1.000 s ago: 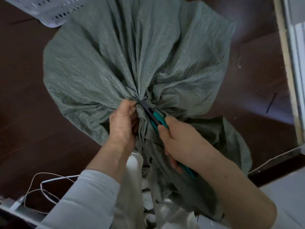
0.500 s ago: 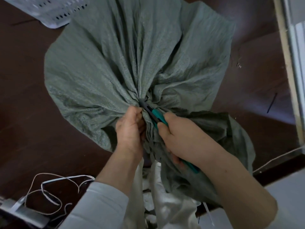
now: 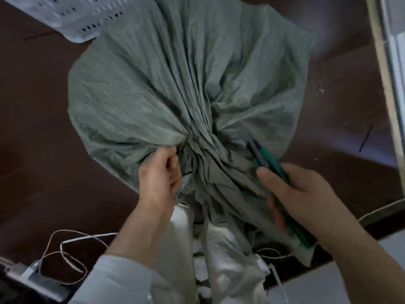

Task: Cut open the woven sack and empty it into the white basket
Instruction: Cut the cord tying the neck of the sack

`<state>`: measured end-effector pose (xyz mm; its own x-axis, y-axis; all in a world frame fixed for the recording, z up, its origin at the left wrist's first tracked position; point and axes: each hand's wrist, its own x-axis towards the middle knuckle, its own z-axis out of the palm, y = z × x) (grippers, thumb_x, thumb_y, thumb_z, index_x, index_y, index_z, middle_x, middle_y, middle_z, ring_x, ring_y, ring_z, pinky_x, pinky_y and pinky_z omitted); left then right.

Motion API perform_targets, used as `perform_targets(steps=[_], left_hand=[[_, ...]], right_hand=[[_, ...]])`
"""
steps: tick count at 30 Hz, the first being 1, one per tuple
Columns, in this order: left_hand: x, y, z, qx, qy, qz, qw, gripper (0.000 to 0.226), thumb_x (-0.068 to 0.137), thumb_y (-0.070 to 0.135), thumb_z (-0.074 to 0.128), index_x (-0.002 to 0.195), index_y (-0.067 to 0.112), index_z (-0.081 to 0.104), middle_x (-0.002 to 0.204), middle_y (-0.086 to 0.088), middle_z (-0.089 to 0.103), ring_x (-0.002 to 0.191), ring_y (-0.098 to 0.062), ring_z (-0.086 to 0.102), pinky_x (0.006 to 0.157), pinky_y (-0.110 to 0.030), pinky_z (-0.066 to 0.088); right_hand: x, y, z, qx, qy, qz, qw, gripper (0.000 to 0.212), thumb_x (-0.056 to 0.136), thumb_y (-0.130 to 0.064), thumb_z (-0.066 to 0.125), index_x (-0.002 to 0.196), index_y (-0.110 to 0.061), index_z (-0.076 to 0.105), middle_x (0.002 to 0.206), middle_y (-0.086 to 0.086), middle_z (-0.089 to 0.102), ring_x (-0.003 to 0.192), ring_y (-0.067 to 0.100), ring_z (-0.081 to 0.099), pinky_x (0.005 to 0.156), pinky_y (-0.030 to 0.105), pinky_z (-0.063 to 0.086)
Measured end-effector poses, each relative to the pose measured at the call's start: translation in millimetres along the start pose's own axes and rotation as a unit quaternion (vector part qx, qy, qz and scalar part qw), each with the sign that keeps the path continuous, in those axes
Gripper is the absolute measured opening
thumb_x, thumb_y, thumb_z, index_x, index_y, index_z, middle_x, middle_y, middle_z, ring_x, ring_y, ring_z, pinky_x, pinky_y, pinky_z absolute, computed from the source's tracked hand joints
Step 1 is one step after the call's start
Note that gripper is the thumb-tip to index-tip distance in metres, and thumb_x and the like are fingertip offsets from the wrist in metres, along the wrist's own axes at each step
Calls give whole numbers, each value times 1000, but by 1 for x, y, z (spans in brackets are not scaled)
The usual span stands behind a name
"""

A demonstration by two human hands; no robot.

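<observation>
A bulging grey-green woven sack lies on the dark brown floor, its mouth gathered into tight pleats near the frame's middle. My left hand pinches the bunched cloth on the left side of that gathered neck. My right hand holds green-handled scissors with dark blades closed together, pointing up-left, a short way right of the neck and lying over the sack. A corner of the white basket, perforated with small slots, shows at the top left behind the sack.
Loose white string and strapping lie on the floor at the lower left beside a grey device. Pale crumpled sacking sits below the neck. A light wooden frame edge runs down the right side.
My right hand has drawn the scissors out of the gathered neck and moved right. My left hand shifted left along the bunched cloth. The view has shifted so the sack sits lower in frame.
</observation>
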<state>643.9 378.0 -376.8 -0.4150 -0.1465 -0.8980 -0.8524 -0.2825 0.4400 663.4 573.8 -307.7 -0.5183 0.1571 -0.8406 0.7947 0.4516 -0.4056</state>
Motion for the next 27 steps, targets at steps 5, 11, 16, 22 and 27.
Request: perform_targets(steps=[5, 11, 16, 22, 27], left_hand=[[-11, -15, -14, 19, -29, 12, 999, 37, 93, 18, 48, 61, 13, 66, 38, 11, 23, 35, -4, 17, 41, -21, 9], [-40, -13, -5, 61, -82, 62, 993, 24, 76, 26, 57, 73, 6, 69, 34, 12, 35, 34, -2, 26, 38, -15, 23], [-45, 5, -10, 55, -66, 49, 995, 27, 88, 19, 54, 74, 4, 72, 43, 3, 39, 39, -7, 27, 41, -21, 21], [-42, 37, -30, 67, -31, 44, 996, 31, 96, 18, 46, 80, 1, 67, 45, 6, 42, 38, -4, 32, 41, -20, 27], [-43, 64, -48, 115, -38, 89, 989, 33, 96, 14, 46, 79, -12, 58, 46, 8, 46, 40, 0, 37, 42, -14, 33]], right_hand=[[20, 8, 16, 201, 10, 28, 979, 12, 81, -20, 69, 79, -11, 62, 52, -1, 61, 49, 13, 58, 49, 16, 51], [17, -19, 56, 370, -48, 30, 927, 31, 71, 2, 75, 91, -13, 57, 90, 8, 74, 70, 12, 70, 58, 21, 56], [21, -49, 74, 401, -51, 35, 914, 13, 81, -9, 69, 86, -16, 59, 79, 7, 70, 66, 15, 66, 57, 25, 56], [28, -89, 93, 365, -105, 34, 924, 16, 80, -13, 71, 91, -20, 62, 82, 2, 67, 69, 14, 65, 54, 23, 54], [20, -123, 103, 323, -117, -6, 939, 29, 72, 3, 75, 88, -17, 61, 74, 2, 70, 64, 13, 67, 58, 21, 54]])
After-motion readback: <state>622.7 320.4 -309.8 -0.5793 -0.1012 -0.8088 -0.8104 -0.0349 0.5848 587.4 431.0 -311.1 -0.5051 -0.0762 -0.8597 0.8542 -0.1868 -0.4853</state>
